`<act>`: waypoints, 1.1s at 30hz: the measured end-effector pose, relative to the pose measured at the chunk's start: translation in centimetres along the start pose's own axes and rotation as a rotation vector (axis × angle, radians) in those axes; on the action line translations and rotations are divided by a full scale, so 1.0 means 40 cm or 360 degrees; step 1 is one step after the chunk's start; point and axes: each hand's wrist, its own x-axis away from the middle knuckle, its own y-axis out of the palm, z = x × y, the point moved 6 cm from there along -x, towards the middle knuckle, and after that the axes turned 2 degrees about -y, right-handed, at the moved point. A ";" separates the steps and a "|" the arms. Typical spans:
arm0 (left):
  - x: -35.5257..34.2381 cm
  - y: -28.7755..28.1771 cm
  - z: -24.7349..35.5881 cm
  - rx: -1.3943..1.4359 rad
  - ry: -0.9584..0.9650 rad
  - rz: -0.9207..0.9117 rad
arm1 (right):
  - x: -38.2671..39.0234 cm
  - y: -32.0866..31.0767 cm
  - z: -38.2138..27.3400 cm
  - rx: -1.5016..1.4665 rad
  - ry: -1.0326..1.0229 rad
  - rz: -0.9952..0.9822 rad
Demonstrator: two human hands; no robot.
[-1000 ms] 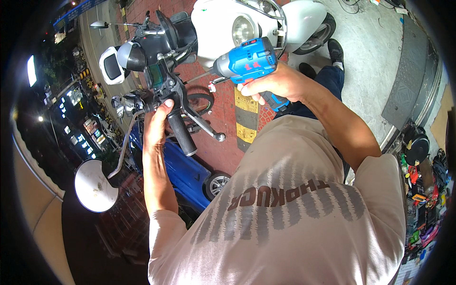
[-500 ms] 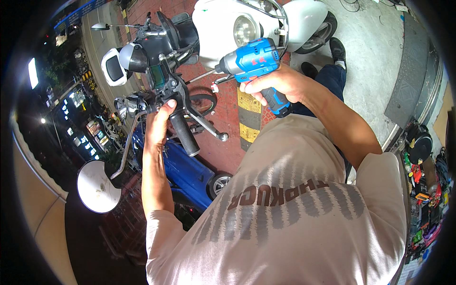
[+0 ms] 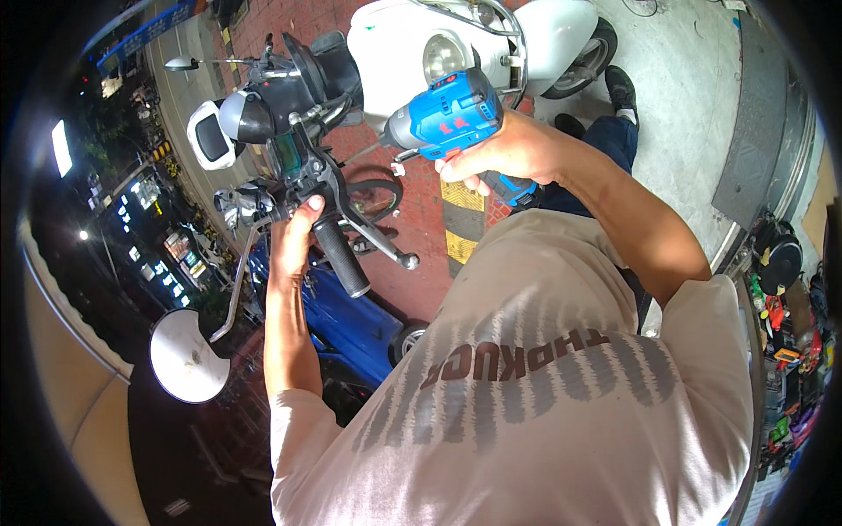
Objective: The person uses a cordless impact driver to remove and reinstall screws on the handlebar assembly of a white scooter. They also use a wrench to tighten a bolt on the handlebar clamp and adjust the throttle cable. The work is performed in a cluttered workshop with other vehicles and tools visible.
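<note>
My right hand (image 3: 517,158) is wrapped round a blue and black cordless impact driver (image 3: 452,112). Its long thin bit (image 3: 361,154) points left, toward the clamp of a brake lever (image 3: 377,237). Whether the tip sits in a screw is too small to tell. At the inner end of the black rubber grip (image 3: 342,257), my left hand (image 3: 294,237) holds the handlebar assembly (image 3: 307,180), thumb on top and fingers hidden behind it. A short cable with a white connector (image 3: 399,168) hangs just under the driver's nose.
A round mirror (image 3: 189,355) rises on a bent stem at lower left. Beyond the handlebar stand a white scooter (image 3: 395,53) and a dark one (image 3: 329,74). Below lies a blue vehicle (image 3: 351,324). Tools and parts crowd a shelf (image 3: 785,351) at right.
The driver has moved slightly left, its nose nearer the lever clamp, and its battery end shows less. My left hand keeps its hold while the grip and mirror sit marginally lower in view.
</note>
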 end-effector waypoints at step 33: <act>-0.015 0.009 0.016 -0.0214 0.0229 0.0074 | 0.004 0.007 -0.040 0.0272 0.0083 0.0054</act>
